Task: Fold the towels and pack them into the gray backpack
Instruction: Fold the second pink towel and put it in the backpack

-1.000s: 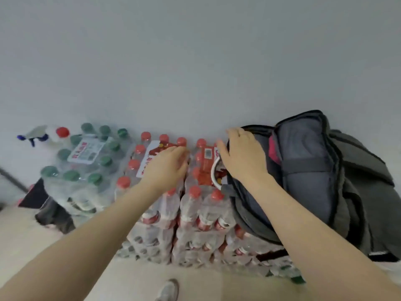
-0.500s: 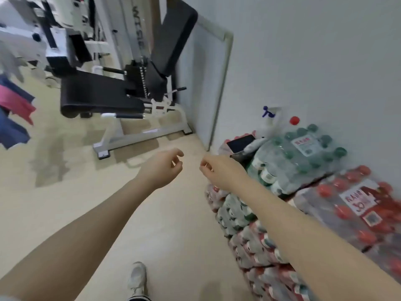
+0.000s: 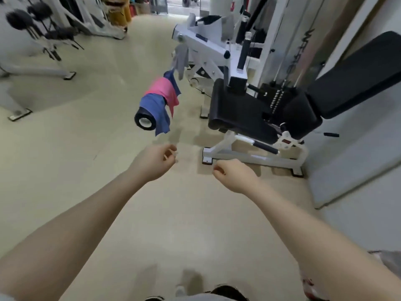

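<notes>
Three towels hang over a padded black roller bar ahead of me: a blue towel nearest the bar's end, a pink towel behind it, and a grey towel farther back. My left hand is held out below the blue towel, fingers loosely curled, holding nothing. My right hand is beside it, curled into a loose fist, also holding nothing. The gray backpack is out of view.
A white gym machine with a black padded seat and backrest stands to the right against the wall. More white gym equipment stands at the far left. Beige floor lies between them. My shoe shows at the bottom.
I have turned left, away from the backpack and the packs of water bottles, which left the view. Both hands came off them and now hang in the air toward the towels.
</notes>
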